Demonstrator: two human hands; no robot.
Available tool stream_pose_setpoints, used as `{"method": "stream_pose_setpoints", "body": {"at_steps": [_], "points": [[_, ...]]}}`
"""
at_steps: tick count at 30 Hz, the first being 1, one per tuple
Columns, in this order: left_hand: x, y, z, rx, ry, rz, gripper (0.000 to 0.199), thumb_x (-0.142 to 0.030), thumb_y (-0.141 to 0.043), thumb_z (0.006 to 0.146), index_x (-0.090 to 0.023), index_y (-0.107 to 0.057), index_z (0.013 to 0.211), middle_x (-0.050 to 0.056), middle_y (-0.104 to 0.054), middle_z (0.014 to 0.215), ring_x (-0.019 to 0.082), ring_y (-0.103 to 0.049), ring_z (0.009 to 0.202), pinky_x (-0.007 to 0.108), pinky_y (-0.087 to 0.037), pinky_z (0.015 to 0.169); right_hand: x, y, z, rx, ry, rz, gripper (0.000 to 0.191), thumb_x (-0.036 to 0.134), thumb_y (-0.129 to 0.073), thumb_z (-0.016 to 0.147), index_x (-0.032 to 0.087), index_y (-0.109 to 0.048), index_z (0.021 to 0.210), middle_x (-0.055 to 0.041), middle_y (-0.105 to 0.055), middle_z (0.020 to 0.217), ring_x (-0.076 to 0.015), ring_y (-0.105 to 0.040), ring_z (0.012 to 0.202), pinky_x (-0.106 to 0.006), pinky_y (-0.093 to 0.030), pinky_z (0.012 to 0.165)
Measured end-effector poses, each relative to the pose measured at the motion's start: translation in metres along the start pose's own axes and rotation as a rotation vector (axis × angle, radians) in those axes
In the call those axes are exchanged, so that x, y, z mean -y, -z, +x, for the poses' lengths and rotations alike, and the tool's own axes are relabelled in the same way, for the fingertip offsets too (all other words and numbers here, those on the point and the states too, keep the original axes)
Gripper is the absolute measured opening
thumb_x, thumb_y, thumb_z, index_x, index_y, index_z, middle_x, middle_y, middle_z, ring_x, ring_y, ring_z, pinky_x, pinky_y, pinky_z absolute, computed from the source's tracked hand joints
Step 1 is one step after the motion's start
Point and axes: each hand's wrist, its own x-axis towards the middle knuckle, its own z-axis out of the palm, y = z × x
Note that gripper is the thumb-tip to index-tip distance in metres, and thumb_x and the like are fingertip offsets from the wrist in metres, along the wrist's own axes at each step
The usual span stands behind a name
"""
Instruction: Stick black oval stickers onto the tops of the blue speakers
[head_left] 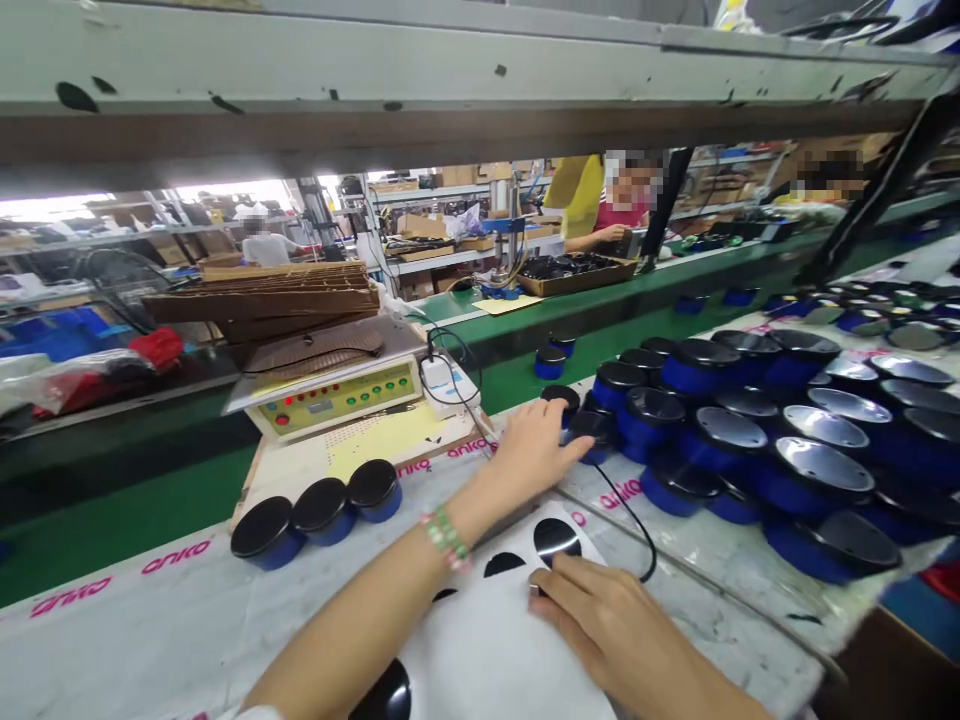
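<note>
"Where the white sheet (495, 650) bears its black discs (556, 538), which hand is on it?"

"The right hand (607, 600), with a ring on one finger. Its bent fingers rest on the sheet, near the uppermost disc. I can't tell whether they pinch anything."

"And where is the sheet?"

"At the near side of the table, low in the view, partly under the left forearm."

"What about the left hand (534, 445)?"

"It reaches past the sheet to the nearest of the black-topped blue pieces (651, 420). Thumb and fingers are spread apart; whether they grasp one, I can't tell. A beaded bracelet (445, 538) circles that wrist."

"What lies around them?"

"More such pieces crowd the right side, some stacked on others. A black cable (646, 545) curves between them and the right hand. Three separate round containers (322, 510) stand in a row to the left, on a plastic cover (150, 610) with pink lettering."

"And beyond that?"

"A control box (345, 395) with green and red buttons, brown cardboard (292, 290) piled above it. Behind runs a green belt (495, 365) carrying two small blue items (550, 362) close together. Across it sits a person in red (622, 212), near a tray of dark parts (574, 270)."
</note>
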Motion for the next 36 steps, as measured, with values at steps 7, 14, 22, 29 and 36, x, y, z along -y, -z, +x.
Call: {"method": "stream_pose_setpoints", "body": {"at_steps": [7, 14, 22, 29, 36], "points": [[-0.010, -0.031, 0.021, 0.008, 0.155, -0.331, 0.051, -0.038, -0.072, 0.073, -0.011, -0.055, 0.113, 0.018, -0.065, 0.107, 0.034, -0.061, 0.101, 0.047, -0.046, 0.089, -0.014, 0.042, -0.021, -0.325, -0.066, 0.118, 0.027, 0.020, -0.045, 0.095, 0.024, -0.057, 0.119, -0.0032, -0.066, 0.094, -0.0144, -0.066, 0.085, -0.020, -0.055, 0.070], [-0.005, 0.070, -0.061, 0.017, 0.257, -1.027, 0.058, -0.042, -0.073, 0.074, -0.022, -0.051, 0.124, 0.008, -0.054, 0.130, 0.023, -0.056, 0.113, 0.031, -0.047, 0.090, -0.004, 0.074, -0.002, -0.641, -0.003, 0.100, 0.014, 0.027, -0.050, 0.093, 0.027, -0.063, 0.100, -0.0015, -0.068, 0.083, -0.0161, -0.067, 0.073, -0.021, -0.053, 0.058], [-0.016, 0.104, -0.136, -0.026, 0.613, -1.838, 0.043, -0.045, -0.054, 0.085, -0.012, -0.064, 0.111, 0.013, -0.067, 0.104, 0.021, -0.066, 0.091, 0.030, -0.053, 0.078, 0.041, 0.062, 0.043, -0.483, 0.155, 0.316, 0.011, 0.019, -0.052, 0.093, 0.023, -0.062, 0.094, 0.0012, -0.057, 0.070, -0.0111, -0.055, 0.060, -0.022, -0.046, 0.053], [-0.011, 0.108, -0.156, -0.078, 0.628, -1.868, 0.044, -0.048, -0.049, 0.091, -0.013, -0.064, 0.112, 0.011, -0.069, 0.093, 0.019, -0.067, 0.083, 0.030, -0.058, 0.070, 0.064, 0.054, 0.054, -0.459, 0.204, 0.297, 0.015, 0.018, -0.049, 0.094, 0.019, -0.063, 0.089, -0.0004, -0.055, 0.070, -0.0120, -0.053, 0.061, -0.024, -0.044, 0.054], [-0.014, 0.107, -0.155, -0.246, 0.762, -1.578, 0.047, -0.055, -0.054, 0.085, -0.016, -0.064, 0.108, 0.010, -0.068, 0.099, 0.022, -0.066, 0.086, 0.029, -0.054, 0.070, 0.070, 0.056, 0.056, -0.461, 0.212, 0.270, 0.013, 0.016, -0.048, 0.094, 0.020, -0.060, 0.090, 0.0012, -0.051, 0.068, -0.0105, -0.049, 0.059, -0.023, -0.041, 0.054]]}}
